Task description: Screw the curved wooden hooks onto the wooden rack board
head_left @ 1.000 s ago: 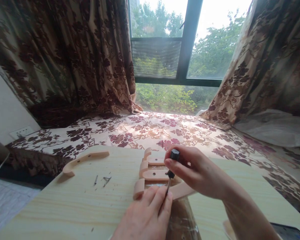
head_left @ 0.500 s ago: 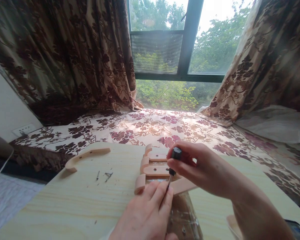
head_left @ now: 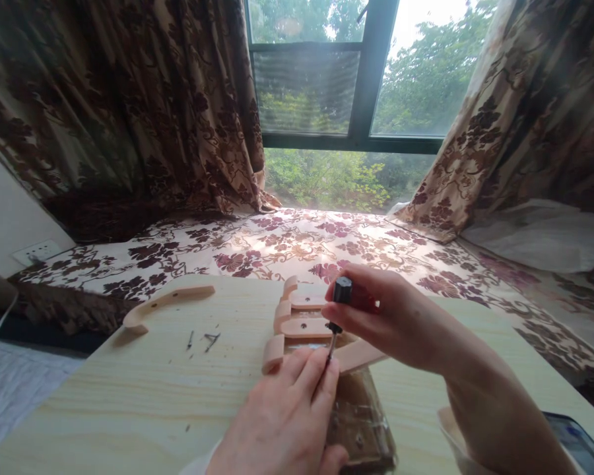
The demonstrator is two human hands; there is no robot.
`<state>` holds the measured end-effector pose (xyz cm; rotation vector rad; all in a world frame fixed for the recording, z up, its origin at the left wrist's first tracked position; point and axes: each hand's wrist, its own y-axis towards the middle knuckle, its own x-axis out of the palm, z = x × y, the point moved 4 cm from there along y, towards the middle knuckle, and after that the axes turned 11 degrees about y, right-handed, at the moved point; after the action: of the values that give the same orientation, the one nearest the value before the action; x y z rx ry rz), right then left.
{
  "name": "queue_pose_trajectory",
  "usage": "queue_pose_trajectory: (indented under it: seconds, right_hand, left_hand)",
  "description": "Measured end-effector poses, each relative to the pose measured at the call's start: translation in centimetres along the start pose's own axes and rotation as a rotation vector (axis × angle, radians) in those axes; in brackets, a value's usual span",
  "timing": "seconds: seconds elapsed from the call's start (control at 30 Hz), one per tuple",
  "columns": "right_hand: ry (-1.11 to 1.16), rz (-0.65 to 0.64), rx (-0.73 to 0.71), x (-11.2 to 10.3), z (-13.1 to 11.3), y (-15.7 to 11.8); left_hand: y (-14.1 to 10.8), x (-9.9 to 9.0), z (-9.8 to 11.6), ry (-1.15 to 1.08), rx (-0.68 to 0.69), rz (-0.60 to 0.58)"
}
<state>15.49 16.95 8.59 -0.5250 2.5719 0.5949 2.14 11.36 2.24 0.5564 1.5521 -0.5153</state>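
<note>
My right hand (head_left: pixel 376 310) grips the dark handle of a screwdriver (head_left: pixel 342 290), whose shaft points down between the fingertips of my left hand (head_left: pixel 292 402). The left fingers press together around the screwdriver's tip and rest on a pale wooden piece (head_left: pixel 361 355); whether a screw is between them is hidden. Behind my left hand lie curved wooden pieces (head_left: pixel 304 328) with dark screw holes, side by side across a brown, plastic-wrapped block (head_left: pixel 361 415). The end of the nearest one curls up (head_left: pixel 273 353) just beyond my left knuckles.
On the pale wooden table (head_left: pixel 143 396), a separate curved wooden piece (head_left: pixel 173 298) lies at the left, with several loose screws (head_left: pixel 210 341) near it. A phone (head_left: pixel 581 442) lies at the right edge. Behind the table is a flowered cloth surface (head_left: pixel 297 247) below a window.
The whole view has shifted slightly, so everything sits a little higher and further left. Both hands keep the same hold around the screwdriver.
</note>
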Motion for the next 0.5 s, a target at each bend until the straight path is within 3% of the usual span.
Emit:
queue_pose_trajectory:
  seconds: [0.27, 0.5]
  right_hand:
    - [0.073, -0.087, -0.071, -0.1, -1.2, -0.5]
    - [-0.023, 0.011, -0.02, -0.3, -0.4, 0.0]
  left_hand:
    - [-0.2, -0.3, 0.0, -0.048, -0.018, -0.026]
    - [-0.1, 0.8, -0.1, -0.011, -0.004, 0.007]
